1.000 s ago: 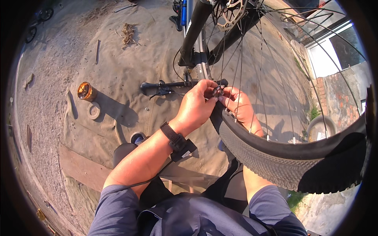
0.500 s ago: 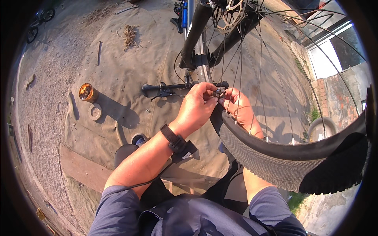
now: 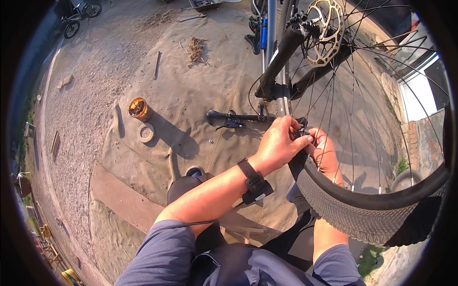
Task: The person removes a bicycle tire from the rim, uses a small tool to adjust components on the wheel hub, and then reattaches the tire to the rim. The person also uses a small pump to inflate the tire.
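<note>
My left hand [image 3: 279,145] and my right hand [image 3: 325,151] meet at the rim of a spoked bicycle wheel. Their fingertips pinch a small dark part [image 3: 303,132], mostly covered by the fingers, so its kind does not show. My right hand reaches up behind the spokes. The knobbly black tyre [image 3: 353,220] curves from my hands toward the right. Above them stand the black fork [image 3: 286,62] and a perforated brake disc [image 3: 324,40]. Below the fork, the handlebar [image 3: 243,117] with its grip and lever rests at ground level. A strap with a dark block circles my left wrist.
On the brown ground sheet [image 3: 191,86] stand an orange tub [image 3: 139,109] and a pale ring [image 3: 145,132]. A flat board [image 3: 124,198] lies left of my knee. Dry straw [image 3: 195,50] is farther off. A brick wall [image 3: 420,143] rises at the right.
The whole view has shifted, so the scene sits farther right and a little lower. Both hands stay at the same spot on the wheel, with small shifts of the fingers.
</note>
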A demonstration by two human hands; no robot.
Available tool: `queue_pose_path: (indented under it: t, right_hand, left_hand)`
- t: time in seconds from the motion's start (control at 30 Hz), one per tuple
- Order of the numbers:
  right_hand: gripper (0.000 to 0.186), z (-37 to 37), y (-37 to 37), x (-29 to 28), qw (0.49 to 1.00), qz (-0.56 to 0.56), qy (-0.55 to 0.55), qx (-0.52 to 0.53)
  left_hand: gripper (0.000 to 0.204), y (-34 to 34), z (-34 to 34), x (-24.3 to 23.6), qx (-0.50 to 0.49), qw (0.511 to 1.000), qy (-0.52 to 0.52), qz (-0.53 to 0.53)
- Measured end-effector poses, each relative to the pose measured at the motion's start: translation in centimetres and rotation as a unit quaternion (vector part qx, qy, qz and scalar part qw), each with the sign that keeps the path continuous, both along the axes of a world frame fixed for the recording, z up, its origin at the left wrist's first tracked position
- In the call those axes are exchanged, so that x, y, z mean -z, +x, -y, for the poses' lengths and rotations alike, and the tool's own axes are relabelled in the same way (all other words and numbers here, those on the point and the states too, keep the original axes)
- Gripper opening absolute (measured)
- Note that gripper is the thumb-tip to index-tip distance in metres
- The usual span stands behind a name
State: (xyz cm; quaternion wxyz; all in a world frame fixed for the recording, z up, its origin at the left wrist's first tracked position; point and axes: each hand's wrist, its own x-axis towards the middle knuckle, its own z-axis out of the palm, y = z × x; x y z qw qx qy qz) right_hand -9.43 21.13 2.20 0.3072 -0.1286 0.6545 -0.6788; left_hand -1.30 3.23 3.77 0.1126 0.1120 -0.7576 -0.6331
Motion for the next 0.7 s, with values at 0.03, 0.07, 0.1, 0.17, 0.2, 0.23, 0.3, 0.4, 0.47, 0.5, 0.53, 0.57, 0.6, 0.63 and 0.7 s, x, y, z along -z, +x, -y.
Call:
queue_pose_path:
  t: [0.03,0.07,0.1,0.17,0.2,0.23,0.3,0.4,0.47,0.5,0.53,0.57,0.6,0.63,0.7]
  right_hand:
    - [0.026,0.1,0.0,-0.1,1.0,0.007,0.005,-0.007]
    - [0.025,0.4,0.1,-0.2,1.0,0.015,0.011,-0.014]
    - [0.024,1.0,0.3,-0.7,1.0,0.003,0.023,-0.018]
    - [0.022,1.1,0.6,-1.5,0.999,0.007,0.008,-0.033]
    - [0.021,0.9,0.5,-1.2,0.999,-0.003,0.015,-0.035]
    - [0.02,0.7,0.3,-1.0,0.999,-0.013,0.023,-0.036]
    - [0.018,0.5,0.0,-0.8,0.999,-0.008,0.026,-0.037]
    - [0.019,0.5,-0.1,-1.1,0.999,-0.011,0.016,-0.05]
    - [0.02,0.8,0.1,-1.2,0.999,0.005,0.009,-0.04]
    - [0.02,0.7,0.2,-1.5,0.999,0.01,0.01,-0.037]
    - [0.021,0.7,0.3,-1.5,0.999,0.016,0.01,-0.033]
    - [0.02,0.6,0.4,-1.4,1.0,0.012,0.012,-0.026]
    - [0.02,0.5,0.4,-1.3,1.0,0.008,0.014,-0.019]
    - [0.02,0.5,0.4,-1.2,1.0,0.003,0.016,-0.011]
    - [0.019,0.8,0.5,-1.9,0.999,-0.026,0.033,-0.022]
  left_hand:
    - [0.046,0.0,0.1,-0.4,-0.002,1.0,-0.002,0.014]
    - [0.048,0.0,0.4,-0.5,-0.004,1.0,-0.003,0.028]
    - [0.046,-0.4,0.3,0.2,-0.015,0.999,-0.022,0.018]
    - [0.046,-0.8,0.0,1.0,-0.022,0.999,-0.025,0.01]
    - [0.04,-1.0,0.0,0.4,-0.016,0.999,-0.021,0.033]
    - [0.04,-1.0,0.2,-0.1,-0.009,0.998,-0.021,0.055]
    - [0.044,-0.8,0.4,-1.0,-0.002,0.997,-0.032,0.07]
    - [0.051,-0.5,0.4,-1.5,-0.005,0.996,-0.07,0.054]
    - [0.055,-0.6,0.5,-1.1,-0.009,0.994,-0.101,0.047]
    - [0.055,-0.7,0.6,-1.2,0.003,0.993,-0.108,0.055]
    - [0.056,-0.8,0.7,-1.3,0.016,0.991,-0.116,0.064]
    - [0.056,-0.8,0.8,-1.4,0.029,0.989,-0.123,0.072]
    - [0.055,-0.8,0.7,-1.6,0.028,0.988,-0.129,0.074]
    - [0.055,-0.8,0.6,-1.7,0.027,0.988,-0.135,0.076]
    - [0.054,-0.7,0.5,-1.7,0.026,0.987,-0.144,0.074]
